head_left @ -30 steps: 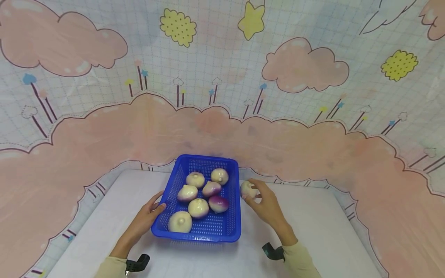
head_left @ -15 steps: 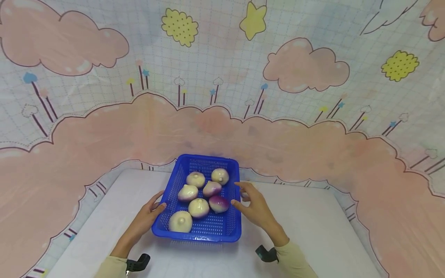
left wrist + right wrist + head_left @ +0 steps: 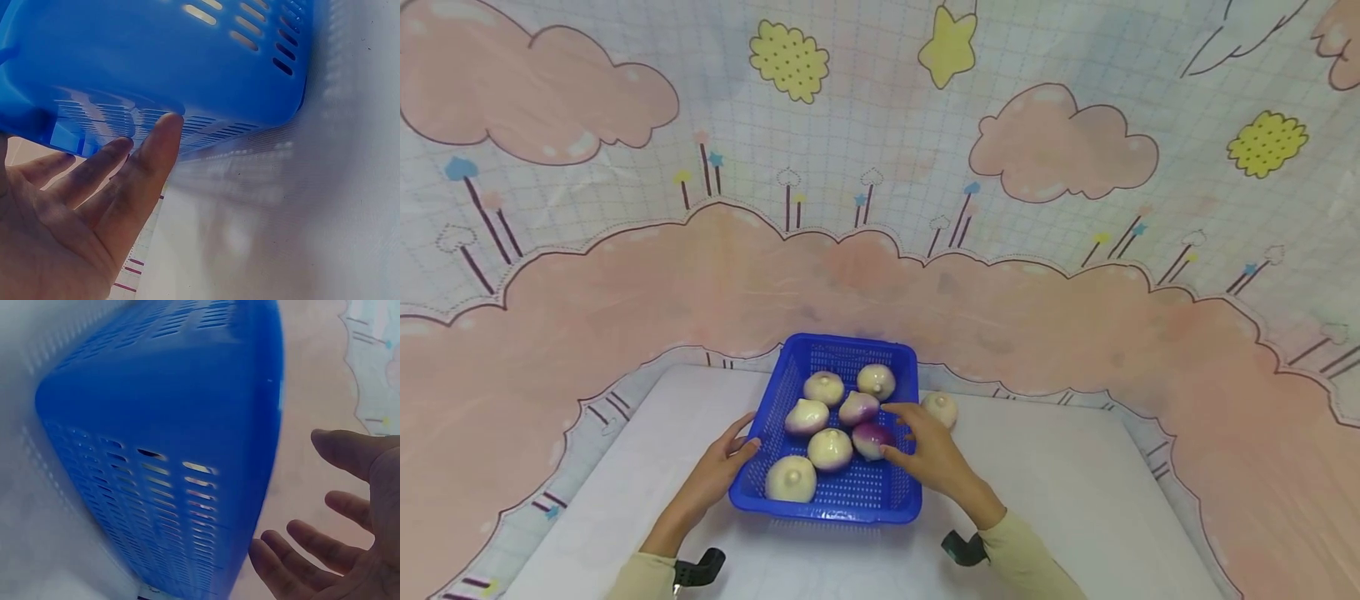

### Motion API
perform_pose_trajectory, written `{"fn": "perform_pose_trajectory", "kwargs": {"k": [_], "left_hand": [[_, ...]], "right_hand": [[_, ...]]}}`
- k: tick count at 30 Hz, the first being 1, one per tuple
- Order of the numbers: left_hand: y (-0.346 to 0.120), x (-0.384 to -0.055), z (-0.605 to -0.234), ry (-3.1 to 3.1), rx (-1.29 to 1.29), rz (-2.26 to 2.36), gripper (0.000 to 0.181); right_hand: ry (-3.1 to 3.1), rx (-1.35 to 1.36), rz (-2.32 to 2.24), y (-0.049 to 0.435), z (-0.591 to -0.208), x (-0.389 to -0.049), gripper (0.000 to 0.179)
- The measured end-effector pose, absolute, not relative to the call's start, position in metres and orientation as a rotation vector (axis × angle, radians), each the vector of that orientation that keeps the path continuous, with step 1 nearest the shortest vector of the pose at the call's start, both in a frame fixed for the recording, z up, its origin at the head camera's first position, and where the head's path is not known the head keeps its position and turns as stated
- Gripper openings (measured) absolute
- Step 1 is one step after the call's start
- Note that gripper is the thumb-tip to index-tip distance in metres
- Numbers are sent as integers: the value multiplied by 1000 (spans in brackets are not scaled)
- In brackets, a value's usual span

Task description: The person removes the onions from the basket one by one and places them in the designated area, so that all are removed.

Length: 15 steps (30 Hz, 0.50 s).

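A blue perforated plastic basket (image 3: 865, 504) stands on the table in the head view, with several glossy white-and-purple onions in it. My left hand (image 3: 718, 467) is at its left side, fingers loosely extended. In the left wrist view its fingertips (image 3: 167, 128) meet the basket's outer wall. Over the right rim reaches my right hand (image 3: 932, 454), thumb and fingers spread around the right side of the darkest purple onion (image 3: 868, 442). Nothing lies in that palm in the right wrist view. One white onion (image 3: 941, 408) lies outside, right of the basket, behind the right hand.
The white table (image 3: 1060, 492) extends on both sides of the basket. Behind it hangs a cloth backdrop (image 3: 1037, 317) with pink clouds and stars. Black wrist cameras sit below both hands.
My right hand has left the white onion on the table and moved left over the basket's right rim, fingers spread. The left hand has stayed at the basket's side.
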<state>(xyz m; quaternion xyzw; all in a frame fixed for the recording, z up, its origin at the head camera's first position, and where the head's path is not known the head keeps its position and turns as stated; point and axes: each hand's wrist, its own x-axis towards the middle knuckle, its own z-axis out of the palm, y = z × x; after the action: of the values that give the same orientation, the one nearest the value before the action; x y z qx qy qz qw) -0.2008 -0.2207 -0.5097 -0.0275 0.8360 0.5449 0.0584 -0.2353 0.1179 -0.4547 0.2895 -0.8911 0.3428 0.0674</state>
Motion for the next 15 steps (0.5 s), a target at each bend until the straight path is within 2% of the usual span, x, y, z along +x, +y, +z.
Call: {"fn": "perform_pose_trajectory", "kwargs": {"k": [7,15], "left_hand": [[-220,-200,-509,2526,-73,1674,61],[-220,-200,-510,2526,-86,1685,60]], "right_hand": [[-2746,965,846,112,-458,-240,63],[-2803,1084,621,105,-462,-246,61]]}}
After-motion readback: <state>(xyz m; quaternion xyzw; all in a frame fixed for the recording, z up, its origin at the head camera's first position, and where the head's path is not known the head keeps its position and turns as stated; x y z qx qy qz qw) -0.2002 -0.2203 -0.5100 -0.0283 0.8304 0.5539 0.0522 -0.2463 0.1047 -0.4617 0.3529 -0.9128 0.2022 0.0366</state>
